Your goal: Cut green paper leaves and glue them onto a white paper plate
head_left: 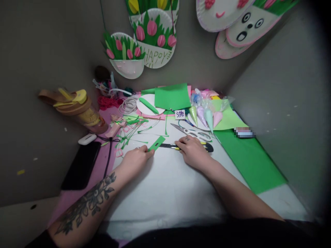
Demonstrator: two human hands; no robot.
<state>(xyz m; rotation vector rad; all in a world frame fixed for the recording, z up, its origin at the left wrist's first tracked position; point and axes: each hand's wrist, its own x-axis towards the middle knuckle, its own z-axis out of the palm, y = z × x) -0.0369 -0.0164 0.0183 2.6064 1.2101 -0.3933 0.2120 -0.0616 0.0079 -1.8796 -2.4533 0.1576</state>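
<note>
My left hand (137, 159) pinches a small green paper strip (156, 143) with a slot cut in it, holding it just above the white work surface (168, 186). Over a yellow and black utility knife (191, 146) lies my right hand (192, 151), fingers curled on its handle; the blade points left toward the strip. Grey scissors (190, 132) lie just behind the knife.
A large green sheet (248, 158) lies at right, another green sheet (172, 96) at the back. Pastel piping cones (205, 115), a white paper plate (148, 105), green paper scraps (131, 131), a black phone (81, 165), white earbud case (87, 139) and a tipped bottle (77, 108) crowd the back and left. Paper plate crafts hang on the wall.
</note>
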